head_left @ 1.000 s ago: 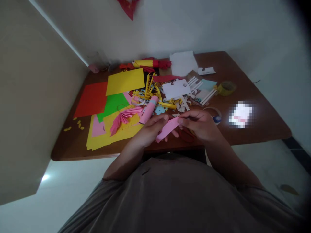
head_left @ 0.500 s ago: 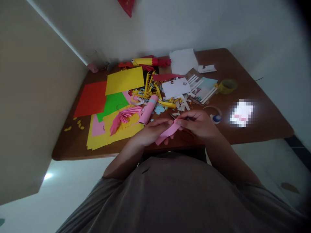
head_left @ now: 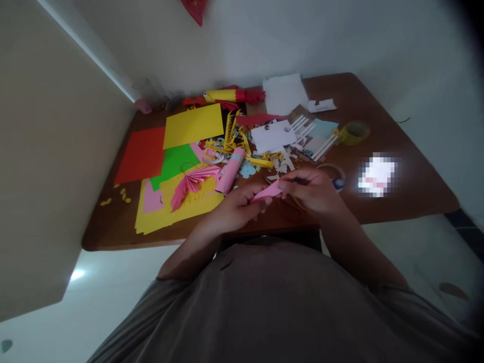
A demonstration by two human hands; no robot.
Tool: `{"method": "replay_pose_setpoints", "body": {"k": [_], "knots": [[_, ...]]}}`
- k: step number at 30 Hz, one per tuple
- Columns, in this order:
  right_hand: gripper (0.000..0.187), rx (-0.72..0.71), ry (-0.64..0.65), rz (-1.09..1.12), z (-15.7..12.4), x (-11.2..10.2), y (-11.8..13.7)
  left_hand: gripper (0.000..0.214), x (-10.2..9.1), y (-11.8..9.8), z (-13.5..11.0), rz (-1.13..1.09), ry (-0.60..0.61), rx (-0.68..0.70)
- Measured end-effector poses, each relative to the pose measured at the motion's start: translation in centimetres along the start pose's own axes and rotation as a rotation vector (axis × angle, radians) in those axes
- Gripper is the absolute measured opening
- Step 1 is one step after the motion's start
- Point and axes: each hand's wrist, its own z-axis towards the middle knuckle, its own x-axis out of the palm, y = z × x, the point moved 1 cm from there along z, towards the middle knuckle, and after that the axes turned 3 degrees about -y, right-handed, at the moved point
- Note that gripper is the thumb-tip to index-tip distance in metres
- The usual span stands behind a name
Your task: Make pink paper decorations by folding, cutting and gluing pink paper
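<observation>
A narrow pink paper strip (head_left: 267, 191) is stretched between my two hands above the table's front edge. My left hand (head_left: 242, 205) is closed on its lower left end, with the thumb lying along it. The fingertips of my right hand (head_left: 307, 189) pinch the upper right end. Just beyond my left hand lies a pink paper tube (head_left: 230, 171) with a light blue band. A pink pleated paper fan (head_left: 192, 184) rests left of the tube on yellow sheets (head_left: 181, 217). Something orange and thin, partly hidden, lies under my right hand.
Paper scraps (head_left: 236, 141) are heaped mid-table by a white card (head_left: 274, 136) with holes. Red (head_left: 141, 154), yellow (head_left: 194, 125) and green sheets (head_left: 176, 164) lie left. A tape roll (head_left: 354, 133) and a bright blurred-out object (head_left: 377, 175) are on the right. A yellow-and-red paper tube (head_left: 223, 96) lies at the back.
The pink strip's lower left end has swung up, and the strip now lies between my left thumb and fingers. My left hand has turned around it; my right hand still pinches its other end.
</observation>
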Motion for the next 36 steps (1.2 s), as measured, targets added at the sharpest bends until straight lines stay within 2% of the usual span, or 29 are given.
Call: {"method": "replay_pose_setpoints", "body": {"k": [10, 15, 19, 32, 36], "knots": [[0.033, -0.019, 0.025, -0.136, -0.4, 0.3, 1.0, 0.057, 0.4, -1.4, -0.4, -0.008, 0.003, -0.071], [0.030, 0.007, 0.035, -0.099, -0.3, 0.2, 0.8, 0.051, 0.6, -1.0, -0.2, -0.088, 0.020, -0.020], [0.031, -0.033, 0.002, -0.092, -0.1, 0.1, 0.7, 0.045, 0.6, -0.7, -0.1, -0.088, 0.019, 0.012], [0.028, 0.026, 0.014, 0.044, 0.1, -0.5, 0.2, 0.044, 0.4, -1.3, 0.1, -0.028, 0.063, -0.009], [0.030, 0.028, 0.009, 0.045, 0.3, -0.5, 0.3, 0.043, 0.2, -0.8, 0.2, -0.070, 0.066, -0.074]]}}
